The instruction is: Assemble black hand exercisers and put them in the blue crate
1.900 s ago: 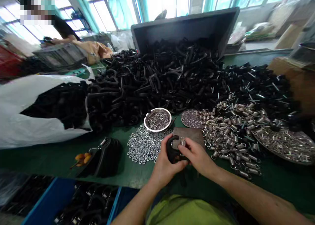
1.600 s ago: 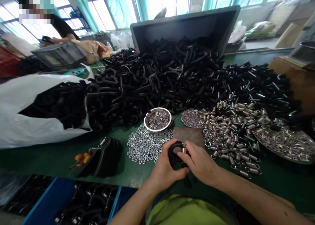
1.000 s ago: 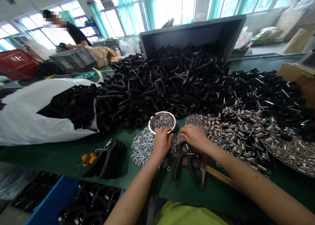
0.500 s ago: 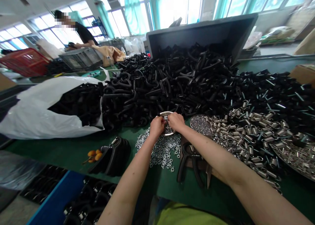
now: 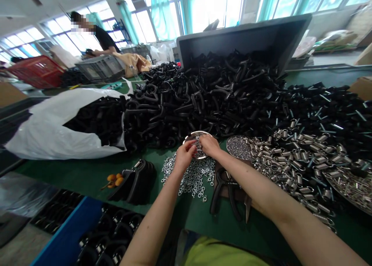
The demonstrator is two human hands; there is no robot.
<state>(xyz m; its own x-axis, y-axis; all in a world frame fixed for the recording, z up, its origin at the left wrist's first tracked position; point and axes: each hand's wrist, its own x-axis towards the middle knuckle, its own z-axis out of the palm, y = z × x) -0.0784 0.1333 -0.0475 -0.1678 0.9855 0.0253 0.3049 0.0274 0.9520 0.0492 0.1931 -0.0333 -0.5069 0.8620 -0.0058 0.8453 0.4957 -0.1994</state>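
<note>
Both hands are at a round metal dish [image 5: 200, 133] of small shiny parts, its near side partly covered by them. My left hand [image 5: 185, 154] is at the dish's left side, thumb and fingers a little apart, with nothing visible between them. My right hand [image 5: 209, 145] reaches over the right rim with its fingers curled down among the parts; whatever its fingertips pinch is hidden. Loose nuts [image 5: 193, 177] spread over the table just below the dish. A black hand-grip exerciser [image 5: 215, 194] with a spring lies under my right forearm.
Black handles [image 5: 180, 107] are heaped behind the dish, spilling from a grey bin [image 5: 244, 37]. Metal springs [image 5: 296, 157] and a plate of tiny parts [image 5: 238, 146] lie right. Left are stacked grips [image 5: 141, 180], orange fruits [image 5: 115, 179] and a white sack [image 5: 55, 138]. A person [image 5: 101, 39] stands behind.
My left hand has drawn slightly back and left from the dish's middle, and its fingers have parted. My right hand stays over the dish. The view has shifted slightly.
</note>
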